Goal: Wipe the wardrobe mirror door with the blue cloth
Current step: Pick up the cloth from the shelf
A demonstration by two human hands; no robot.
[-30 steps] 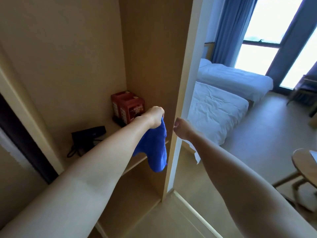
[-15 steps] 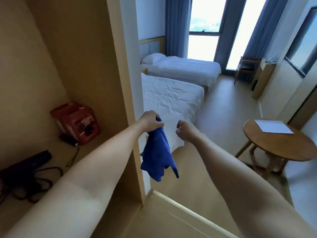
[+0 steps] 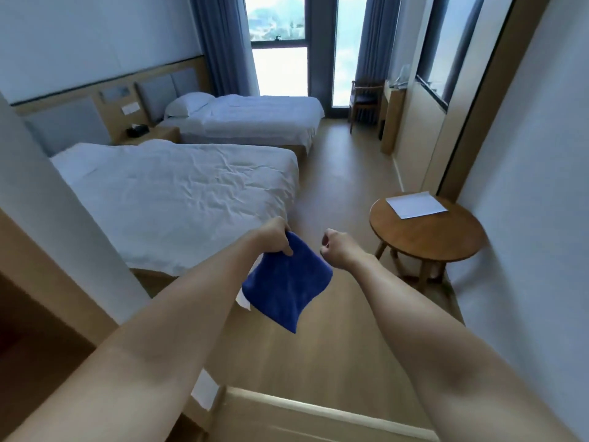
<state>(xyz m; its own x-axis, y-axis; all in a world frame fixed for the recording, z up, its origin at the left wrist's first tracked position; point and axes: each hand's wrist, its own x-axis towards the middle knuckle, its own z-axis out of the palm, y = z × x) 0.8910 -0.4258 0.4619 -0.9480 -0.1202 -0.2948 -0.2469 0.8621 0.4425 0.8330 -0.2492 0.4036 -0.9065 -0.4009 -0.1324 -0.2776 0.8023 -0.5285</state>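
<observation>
Two beds with white bedding: the near bed (image 3: 178, 199) and the far bed (image 3: 255, 119), side by side, one pillow (image 3: 188, 104) on the far one. One round wooden table (image 3: 427, 240) at the right, bearing one sheet of white paper (image 3: 416, 204). One chair (image 3: 365, 105) by the window. One blue cloth (image 3: 288, 283), plush and deep blue, hanging limp in mid-air over the wooden floor (image 3: 338, 186), pinched at its top edge between thumb and fingers of the left hand (image 3: 275, 236); a small white tag peeking out at its lower left. Right hand (image 3: 336, 248) just beside the cloth, apart from it, fingers curled into a loose fist around nothing. Compared with half a second ago: wardrobe interior with its red box and black cords gone from view, both beds and the table now fully shown, cloth hanging broader and flatter, hands about the same distance apart.
</observation>
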